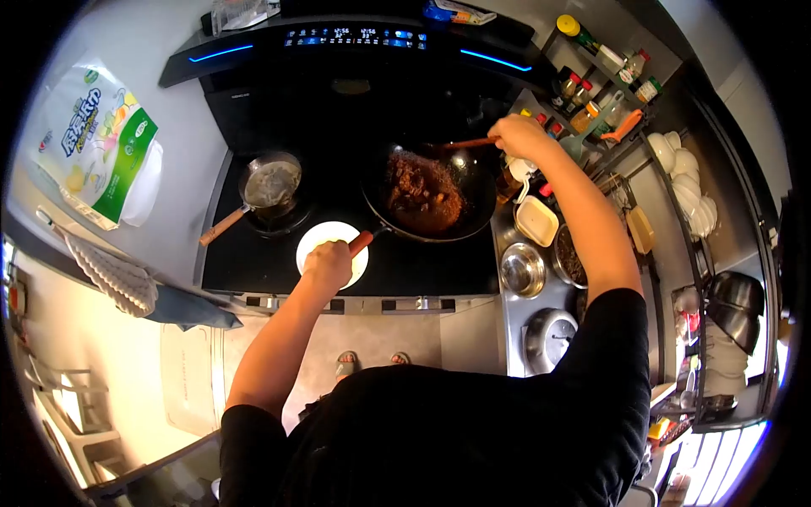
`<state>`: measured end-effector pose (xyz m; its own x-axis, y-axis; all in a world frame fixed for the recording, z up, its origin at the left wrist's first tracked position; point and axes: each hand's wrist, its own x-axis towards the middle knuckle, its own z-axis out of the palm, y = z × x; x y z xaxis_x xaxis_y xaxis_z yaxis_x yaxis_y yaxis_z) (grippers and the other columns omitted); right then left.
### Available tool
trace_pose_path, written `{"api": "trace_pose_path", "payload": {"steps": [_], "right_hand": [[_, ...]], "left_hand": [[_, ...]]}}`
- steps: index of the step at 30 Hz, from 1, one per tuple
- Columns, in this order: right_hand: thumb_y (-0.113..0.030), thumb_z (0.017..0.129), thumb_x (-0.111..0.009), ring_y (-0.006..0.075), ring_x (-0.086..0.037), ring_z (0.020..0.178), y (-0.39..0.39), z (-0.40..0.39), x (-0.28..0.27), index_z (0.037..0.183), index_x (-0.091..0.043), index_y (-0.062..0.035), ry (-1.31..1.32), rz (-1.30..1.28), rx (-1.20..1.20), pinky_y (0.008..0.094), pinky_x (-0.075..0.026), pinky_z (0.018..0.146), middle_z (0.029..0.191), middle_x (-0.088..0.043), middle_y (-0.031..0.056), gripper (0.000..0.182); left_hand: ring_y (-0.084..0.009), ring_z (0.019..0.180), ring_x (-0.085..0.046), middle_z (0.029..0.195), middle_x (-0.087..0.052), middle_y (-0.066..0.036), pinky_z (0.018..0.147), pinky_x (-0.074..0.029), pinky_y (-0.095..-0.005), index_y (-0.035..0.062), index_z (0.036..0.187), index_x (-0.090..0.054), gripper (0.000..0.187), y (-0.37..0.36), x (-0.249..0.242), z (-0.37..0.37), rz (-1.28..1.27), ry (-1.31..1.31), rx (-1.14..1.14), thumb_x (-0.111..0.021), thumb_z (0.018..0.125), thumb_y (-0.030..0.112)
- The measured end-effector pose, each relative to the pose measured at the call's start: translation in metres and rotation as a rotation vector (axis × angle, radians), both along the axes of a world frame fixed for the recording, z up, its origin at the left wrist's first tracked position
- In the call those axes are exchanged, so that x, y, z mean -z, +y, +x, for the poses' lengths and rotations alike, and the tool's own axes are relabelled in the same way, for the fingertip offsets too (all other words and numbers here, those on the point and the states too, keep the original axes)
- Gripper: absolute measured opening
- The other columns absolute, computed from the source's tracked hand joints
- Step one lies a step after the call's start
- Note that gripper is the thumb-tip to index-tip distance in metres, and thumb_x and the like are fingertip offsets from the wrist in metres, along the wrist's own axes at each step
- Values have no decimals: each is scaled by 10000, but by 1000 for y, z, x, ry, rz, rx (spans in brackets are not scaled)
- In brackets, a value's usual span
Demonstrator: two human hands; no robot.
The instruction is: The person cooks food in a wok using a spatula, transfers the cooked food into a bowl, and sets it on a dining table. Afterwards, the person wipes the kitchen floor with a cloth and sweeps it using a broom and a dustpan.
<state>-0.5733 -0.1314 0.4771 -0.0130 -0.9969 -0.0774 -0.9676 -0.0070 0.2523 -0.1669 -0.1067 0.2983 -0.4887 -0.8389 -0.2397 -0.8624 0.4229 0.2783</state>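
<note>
A dark wok [478,201] sits on the right side of the black stove, with reddish-brown food [422,193] in it. My left hand [329,260] is closed around the wok's reddish handle [361,243], above a white plate [319,236] on the stove's front part. At the wok's upper right, my right hand [517,137] grips the brown handle of a utensil [473,143] that reaches over the wok. The utensil's far end is hard to make out against the dark stove.
A small pan [271,182] with a wooden handle stands on the left burner. Right of the stove are a metal bowl [523,269], a yellowish container [536,220] and a lidded pot [551,340]. Seasoning bottles [580,95] fill the upper-right rack. A towel [114,275] hangs at left.
</note>
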Motion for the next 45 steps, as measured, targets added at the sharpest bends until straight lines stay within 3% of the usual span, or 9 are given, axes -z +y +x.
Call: {"api": "trace_pose_path", "payload": {"steps": [10,14,18,19,23,26,33,39,45], "right_hand": [[-10,762,-619,342,-691,907,53,99,63,902,-711,-27,-18,66,-31,439,-562,742,912,-709,170,169],[-70,808,-609,335,-680,927,111,116,46,1078,-702,-87,-45,35,-5,435,-549,770,941,-712,160,286],[-143,856,-637,334,-667,935,169,113,-5,1191,-685,-165,-66,-1,129,442,-520,828,962,-715,134,339],[-154,861,-642,330,-663,950,177,120,-19,1188,-690,-182,-71,34,187,439,-515,840,978,-716,121,332],[-261,891,-653,331,-651,993,183,131,-21,1140,-722,-191,-135,180,250,433,-505,883,1025,-713,106,268],[-296,890,-657,337,-653,994,168,126,26,1146,-717,-160,-185,76,171,428,-507,891,1005,-715,121,296],[-258,901,-608,354,-697,843,105,133,106,871,-719,-113,-134,-137,294,455,-561,733,837,-713,140,185],[-253,863,-639,290,-694,902,121,123,28,906,-751,-144,-64,-83,156,426,-560,754,880,-727,79,163],[-248,886,-613,308,-678,966,146,162,3,1018,-750,-134,-180,99,176,438,-544,826,954,-728,101,222]], "left_hand": [[-332,1008,-686,1065,-699,-198,872,-543,-396,-19,1097,-639,272,-1,-15,-7,96,-55,32,-604,876,136],[-309,1023,-689,1102,-694,-186,873,-545,-376,-34,1160,-618,318,-1,-21,-8,141,-94,35,-578,909,157],[-337,1049,-663,1110,-674,-210,895,-528,-426,-79,1129,-613,574,-11,-9,-1,167,-52,167,-690,861,423],[-309,865,-713,921,-702,-199,811,-552,-422,-91,1031,-619,579,-12,-10,1,141,-28,217,-650,873,466],[-242,467,-641,602,-638,-145,518,-533,-363,-72,856,-570,353,-17,-24,6,501,129,146,-653,857,271],[-233,480,-639,570,-620,-141,487,-509,-353,-78,814,-603,205,-14,-27,5,523,141,109,-591,870,118],[-250,492,-650,626,-641,-178,492,-521,-365,-99,897,-583,222,-12,-24,2,507,104,75,-570,834,113],[-252,505,-648,634,-634,-173,466,-508,-357,-94,916,-620,183,-12,-22,1,478,96,67,-504,804,-10],[-253,494,-649,611,-630,-176,482,-517,-372,-114,908,-571,225,-9,-27,2,499,106,68,-546,842,99]]}}
